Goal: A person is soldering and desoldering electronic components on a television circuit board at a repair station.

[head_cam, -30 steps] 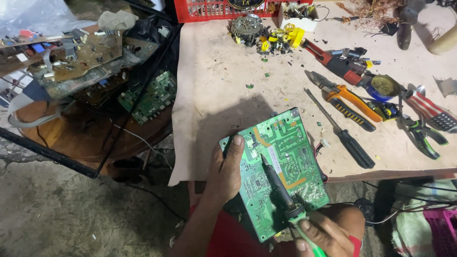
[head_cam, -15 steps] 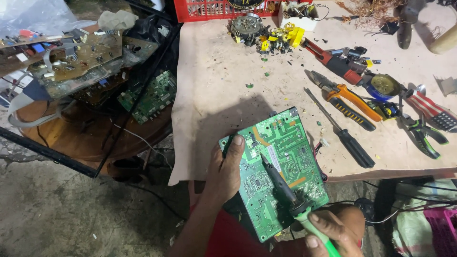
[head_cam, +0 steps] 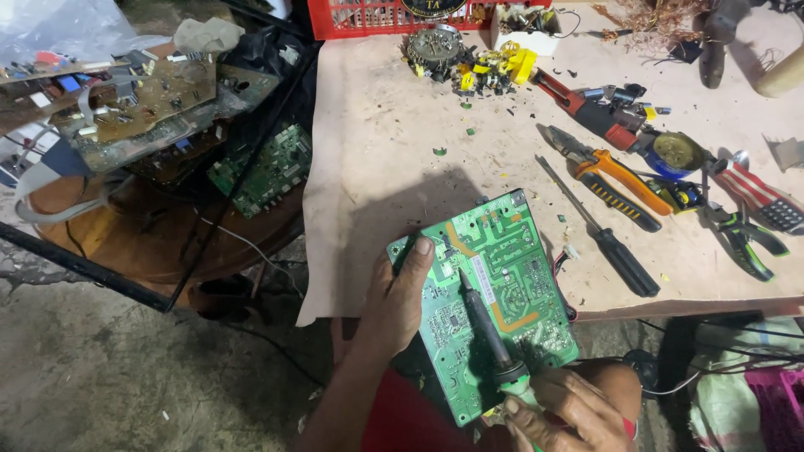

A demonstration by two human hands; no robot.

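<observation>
A green circuit board [head_cam: 502,276] lies solder side up, half on the table's front edge and half over my lap. My left hand [head_cam: 400,301] grips its left edge, thumb on top of the board. My right hand [head_cam: 563,410] holds a soldering iron [head_cam: 486,326] by its green handle at the board's lower edge. The iron's dark barrel slants up and to the left, and its tip rests on the middle of the board.
The pale table top [head_cam: 385,151] carries a black screwdriver [head_cam: 611,247], orange-handled pliers [head_cam: 615,172], a red tool [head_cam: 578,105], green-handled cutters [head_cam: 745,238], a round tin [head_cam: 678,151] and yellow parts [head_cam: 494,71]. A red crate [head_cam: 377,17] stands behind. Old boards [head_cam: 151,109] pile at left.
The board, my left hand and the iron's tip stay nearly where they were. My right hand on the iron's handle has shifted a little to the right along the board's lower edge.
</observation>
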